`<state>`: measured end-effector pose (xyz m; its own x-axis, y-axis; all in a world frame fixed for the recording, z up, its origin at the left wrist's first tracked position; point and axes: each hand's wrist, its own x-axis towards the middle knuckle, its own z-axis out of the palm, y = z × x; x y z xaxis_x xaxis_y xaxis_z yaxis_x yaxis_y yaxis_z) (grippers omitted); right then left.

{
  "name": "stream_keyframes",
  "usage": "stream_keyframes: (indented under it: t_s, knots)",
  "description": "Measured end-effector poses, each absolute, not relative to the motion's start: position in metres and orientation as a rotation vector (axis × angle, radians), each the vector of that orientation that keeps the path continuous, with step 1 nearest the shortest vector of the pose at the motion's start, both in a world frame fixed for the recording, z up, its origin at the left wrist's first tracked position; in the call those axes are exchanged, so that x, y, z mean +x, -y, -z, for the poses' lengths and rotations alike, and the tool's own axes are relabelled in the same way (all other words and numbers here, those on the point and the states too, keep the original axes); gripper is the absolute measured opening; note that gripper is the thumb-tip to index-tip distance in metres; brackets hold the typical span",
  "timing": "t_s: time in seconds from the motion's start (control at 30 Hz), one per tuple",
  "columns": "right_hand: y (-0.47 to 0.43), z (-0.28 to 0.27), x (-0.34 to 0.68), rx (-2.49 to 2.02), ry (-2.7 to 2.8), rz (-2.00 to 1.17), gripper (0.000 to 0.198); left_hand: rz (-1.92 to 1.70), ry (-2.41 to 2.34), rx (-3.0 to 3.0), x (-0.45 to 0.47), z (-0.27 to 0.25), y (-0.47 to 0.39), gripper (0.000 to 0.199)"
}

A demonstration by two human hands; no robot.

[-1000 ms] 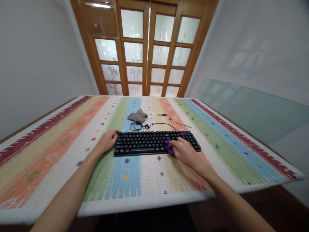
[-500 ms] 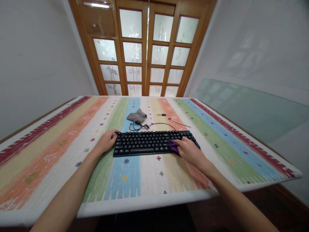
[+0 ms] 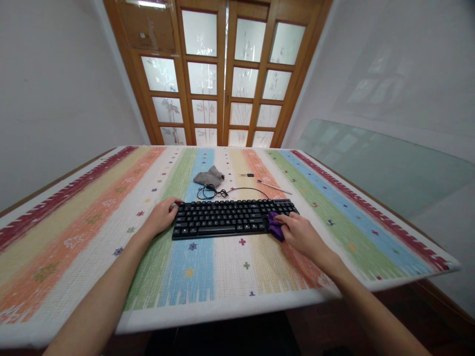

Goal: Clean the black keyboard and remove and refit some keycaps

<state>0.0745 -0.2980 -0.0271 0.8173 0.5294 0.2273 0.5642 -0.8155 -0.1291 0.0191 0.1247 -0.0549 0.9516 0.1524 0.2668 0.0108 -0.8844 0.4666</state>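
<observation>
A black keyboard point(image 3: 218, 217) lies flat on the striped tablecloth in front of me. My left hand point(image 3: 163, 216) grips its left end, thumb and fingers curled round the edge near the top corner. In my right hand point(image 3: 300, 232) a bunched purple cloth point(image 3: 275, 228) is pinched and pressed onto the keys near the arrow-key area. The cloth and hand cover part of the keyboard's right end. Behind the keyboard, its black cable point(image 3: 245, 189) lies partly coiled and tied.
A crumpled grey fuzzy cloth point(image 3: 209, 176) lies beyond the cable. To its right are a small black-handled brush point(image 3: 249, 175) and a thin stick-like brush point(image 3: 274, 187). The table's front edge point(image 3: 222, 310) is close to me; wooden glazed doors point(image 3: 224, 74) stand behind.
My right hand has slid the purple cloth a little to the right across the keys. My left hand stays at the keyboard's left end.
</observation>
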Motion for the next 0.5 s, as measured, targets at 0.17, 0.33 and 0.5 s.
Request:
stream_keyframes:
  t_s: [0.17,0.33,0.5]
  knots:
    - [0.300,0.019,0.083,-2.775,0.869,0.278,0.039,-0.415,-0.117,2.635,0.019,0.055,-0.126,0.037]
    - [0.302,0.019,0.085,-2.708,0.817,0.430,0.042,-0.414,-0.119,2.639,0.019,0.055,-0.126,0.037]
    - [0.298,0.030,0.070,-2.866,0.918,0.314,0.041,-0.417,-0.121,2.637,0.020,0.055,-0.126,0.037]
